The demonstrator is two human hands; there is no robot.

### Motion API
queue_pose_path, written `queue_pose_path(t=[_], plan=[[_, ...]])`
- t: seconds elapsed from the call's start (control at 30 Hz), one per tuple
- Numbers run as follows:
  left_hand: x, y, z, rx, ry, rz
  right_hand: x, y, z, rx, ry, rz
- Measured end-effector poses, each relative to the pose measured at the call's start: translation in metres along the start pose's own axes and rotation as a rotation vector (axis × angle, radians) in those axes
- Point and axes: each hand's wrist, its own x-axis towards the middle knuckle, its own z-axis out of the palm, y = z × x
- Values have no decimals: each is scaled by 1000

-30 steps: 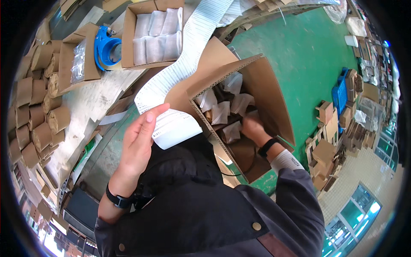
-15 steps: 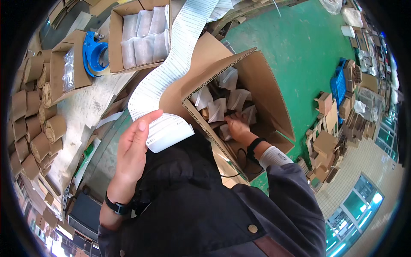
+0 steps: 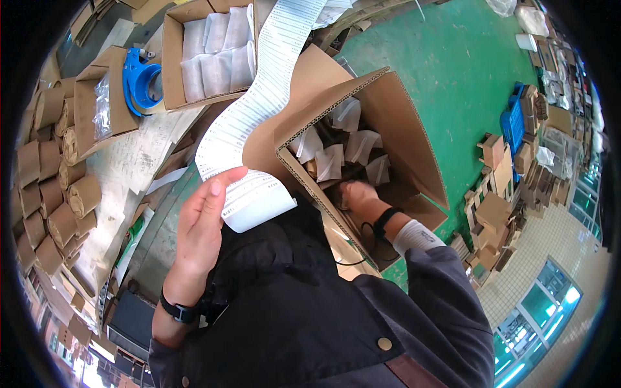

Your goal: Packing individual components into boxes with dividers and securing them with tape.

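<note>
A long strip of printed white labels point(image 3: 236, 132) curves down from the top of the view, its curled end lying at my left hand point(image 3: 206, 216). The thumb of that hand presses the strip from above, with the fingers beneath it. My right hand point(image 3: 359, 196) reaches down into a tall open cardboard box point(image 3: 414, 129), close to its near wall. Its fingers are curled and mostly hidden, so what they grip does not show. Several small packets in translucent white wrapping point(image 3: 362, 147) stand in the box just beyond the right hand.
At the upper left, a second carton point(image 3: 171, 58) holds rows of wrapped packets. Beside it are a blue tape dispenser point(image 3: 137, 81) and a small open box point(image 3: 123, 119). Brown paper rolls point(image 3: 84, 194) are stacked at the far left. Cardboard pieces point(image 3: 493, 210) lie on the green floor at right.
My right hand has shifted slightly nearer inside the box, its fingers curling over where a packet showed before. My left hand keeps hold of the label strip, whose loose end has moved slightly.
</note>
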Motion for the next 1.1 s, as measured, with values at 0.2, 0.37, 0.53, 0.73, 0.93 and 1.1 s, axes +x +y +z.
queue_pose_path(t=[0.2,0.37,0.53,0.73,0.93,1.1], plan=[[1,-2,1,17,7,-6,12,36,1,302,-109,-107],[5,1,4,58,0,-12,16,13,-1,200,14,-99],[10,3,1,78,17,4,4,-13,-51,-32,35,31],[1,6,11,172,21,48,19,5,55,195,332,-135],[18,63,17,438,-177,355,-3,-2,-75,330,-293,23],[85,212,23,747,-332,544,-134,-6,-205,963,398,-155]])
